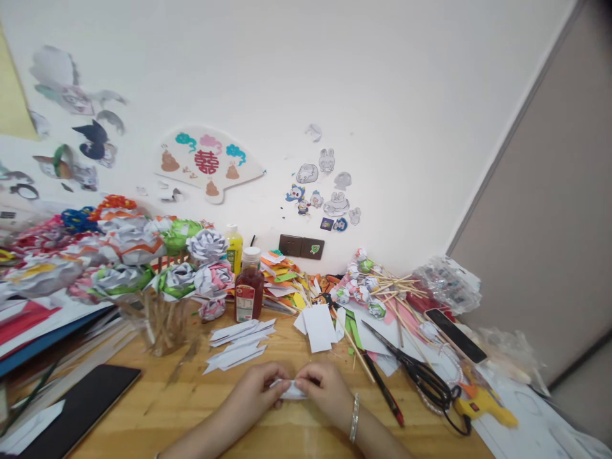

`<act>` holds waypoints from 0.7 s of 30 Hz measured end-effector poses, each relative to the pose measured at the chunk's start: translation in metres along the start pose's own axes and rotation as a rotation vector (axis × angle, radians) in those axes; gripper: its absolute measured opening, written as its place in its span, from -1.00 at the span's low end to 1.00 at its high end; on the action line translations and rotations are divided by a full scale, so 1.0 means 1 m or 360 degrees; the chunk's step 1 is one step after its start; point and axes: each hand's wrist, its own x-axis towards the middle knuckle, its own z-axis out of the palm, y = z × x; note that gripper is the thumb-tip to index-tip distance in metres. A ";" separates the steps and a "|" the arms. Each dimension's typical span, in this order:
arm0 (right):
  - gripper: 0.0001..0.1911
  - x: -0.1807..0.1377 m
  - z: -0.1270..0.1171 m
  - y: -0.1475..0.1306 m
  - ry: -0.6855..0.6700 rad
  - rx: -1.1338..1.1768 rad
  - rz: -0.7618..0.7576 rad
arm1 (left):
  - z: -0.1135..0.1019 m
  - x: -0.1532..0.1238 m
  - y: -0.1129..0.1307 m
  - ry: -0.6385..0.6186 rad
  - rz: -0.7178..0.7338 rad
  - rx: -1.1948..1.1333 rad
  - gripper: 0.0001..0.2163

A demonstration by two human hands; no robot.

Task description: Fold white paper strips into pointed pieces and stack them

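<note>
My left hand (255, 389) and my right hand (325, 387) meet low over the wooden table (157, 408). Both pinch a small folded piece of white paper (292, 390) between their fingertips, pressing it against the tabletop. A silver bracelet (354, 417) circles my right wrist. Just beyond the hands lie a fan of folded white paper pieces (239, 344) and a few flat white paper sheets (319, 326).
Black scissors (421, 373), a red pen (385, 398) and a yellow glue gun (482, 405) lie to the right. A red-filled bottle (248, 287), paper flowers on sticks (162, 268), a stick pile (382, 287), a phone (454, 335) and a dark tablet (83, 408) surround the work area.
</note>
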 end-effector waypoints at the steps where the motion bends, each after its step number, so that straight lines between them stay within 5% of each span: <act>1: -0.84 0.000 0.000 -0.001 -0.0006 0.0006 -0.0007 | 0.000 0.000 0.000 -0.0013 -0.0005 -0.0004 -0.75; 21: -0.71 0.000 0.001 0.002 -0.0060 0.0329 0.0129 | 0.001 0.004 -0.007 -0.0058 -0.0130 -0.0186 -0.63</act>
